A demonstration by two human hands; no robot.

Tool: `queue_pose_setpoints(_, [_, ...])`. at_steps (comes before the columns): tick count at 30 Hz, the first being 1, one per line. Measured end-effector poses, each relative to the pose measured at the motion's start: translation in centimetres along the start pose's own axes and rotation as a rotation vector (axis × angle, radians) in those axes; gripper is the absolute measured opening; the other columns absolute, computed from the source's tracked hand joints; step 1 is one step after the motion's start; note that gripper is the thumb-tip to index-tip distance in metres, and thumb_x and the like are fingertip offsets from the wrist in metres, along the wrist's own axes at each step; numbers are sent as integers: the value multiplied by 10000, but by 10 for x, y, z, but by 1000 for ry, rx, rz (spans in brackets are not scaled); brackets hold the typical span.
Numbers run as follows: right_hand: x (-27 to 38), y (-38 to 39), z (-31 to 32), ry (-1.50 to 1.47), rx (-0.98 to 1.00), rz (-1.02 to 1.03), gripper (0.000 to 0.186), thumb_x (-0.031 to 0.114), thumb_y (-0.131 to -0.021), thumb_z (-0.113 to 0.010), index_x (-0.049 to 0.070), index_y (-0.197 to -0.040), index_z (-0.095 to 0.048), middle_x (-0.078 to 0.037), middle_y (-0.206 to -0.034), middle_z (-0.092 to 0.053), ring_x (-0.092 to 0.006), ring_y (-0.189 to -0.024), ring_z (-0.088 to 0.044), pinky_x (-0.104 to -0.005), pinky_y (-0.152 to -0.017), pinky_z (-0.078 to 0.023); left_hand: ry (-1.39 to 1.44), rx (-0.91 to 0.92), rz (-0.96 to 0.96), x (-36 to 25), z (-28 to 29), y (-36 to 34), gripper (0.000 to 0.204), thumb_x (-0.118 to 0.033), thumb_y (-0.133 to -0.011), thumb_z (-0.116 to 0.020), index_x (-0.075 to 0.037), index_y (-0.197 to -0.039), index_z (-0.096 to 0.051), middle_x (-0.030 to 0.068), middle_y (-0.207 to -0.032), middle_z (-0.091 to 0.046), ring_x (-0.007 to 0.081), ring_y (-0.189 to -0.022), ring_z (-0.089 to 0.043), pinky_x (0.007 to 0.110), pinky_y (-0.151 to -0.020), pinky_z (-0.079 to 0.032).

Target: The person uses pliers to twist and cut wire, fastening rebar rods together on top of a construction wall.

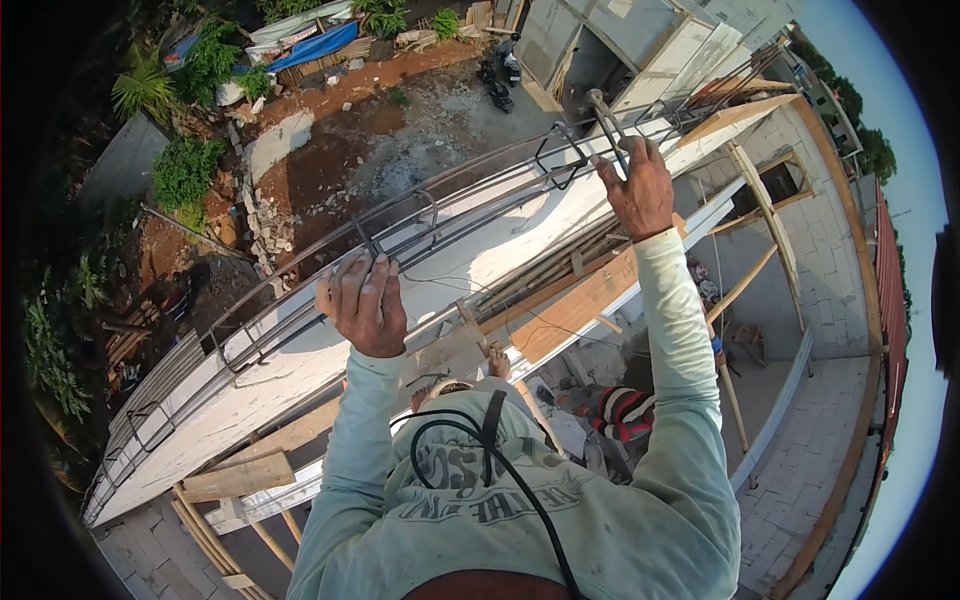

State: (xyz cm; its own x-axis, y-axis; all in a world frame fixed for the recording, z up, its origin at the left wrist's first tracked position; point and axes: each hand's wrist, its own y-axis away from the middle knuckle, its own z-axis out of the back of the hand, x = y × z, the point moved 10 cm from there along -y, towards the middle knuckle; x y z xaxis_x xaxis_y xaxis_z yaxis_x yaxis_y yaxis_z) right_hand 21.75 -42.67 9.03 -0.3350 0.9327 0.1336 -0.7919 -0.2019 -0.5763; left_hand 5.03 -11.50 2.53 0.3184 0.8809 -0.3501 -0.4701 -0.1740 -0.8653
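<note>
Along the far edge of the white wall (512,247), a steel-bar cage (475,218) lies lengthwise; the left hand (365,302) curls around its bars, while the right hand (638,190) grips metal pincers (604,115).

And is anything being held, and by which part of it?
The right hand holds a pincer-like tool by its handles. The left hand touches the rebar cage; whether it grips cannot be told.
</note>
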Motion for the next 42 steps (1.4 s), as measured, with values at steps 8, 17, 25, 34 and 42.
queue_pose_setpoints(8, [-110, 13, -79, 97, 302, -101, 425, 67, -748, -630, 51, -1108, -406, -243, -1042, -549, -456, -917, -606, -519, -776, -505, -21, 1, -4, -5, -3, -7, 174, -1, -738, -749, -64, -883, -675, 83, -944, -680, 242, -956, -641, 380, -943, -361])
queue_pose_setpoints(17, [-42, -1, 22, -156, 48, 15, 214, -1, -731, -549, 0, -942, -586, -189, -858, -579, -384, -783, -592, -446, -705, -479, -40, 1, -4, -2, 2, -7, 172, -15, -736, -755, -57, -890, -690, 83, -935, -687, 240, -955, -640, 388, -952, -360])
queue_pose_setpoints(25, [103, 36, 76, 225, 112, 475, 454, -58, -633, -599, 26, -1079, -568, -164, -1139, -534, -360, -962, -560, -459, -767, -462, 8, 36, 23, 3, 2, 0, 265, -33, -701, -774, -78, -947, -684, 73, -938, -672, 251, -984, -626, 400, -981, -326])
queue_pose_setpoints(34, [167, 69, 19, 341, 345, 682, 296, 102, -800, -587, 51, -1091, -589, -169, -1113, -531, -358, -1085, -523, -514, -932, -407, 83, 31, 21, 7, 7, 4, 328, -41, -663, -771, -77, -973, -670, 78, -1008, -638, 262, -1004, -612, 439, -935, -371])
queue_pose_setpoints(42, [174, 53, -1, 358, 451, 726, 410, 16, -768, -587, 21, -1178, -570, -152, -1261, -519, -340, -1127, -517, -466, -982, -403, 56, -42, -13, 11, 6, 5, 311, -85, -666, -796, -118, -949, -672, 40, -977, -643, 232, -1002, -625, 410, -979, -344])
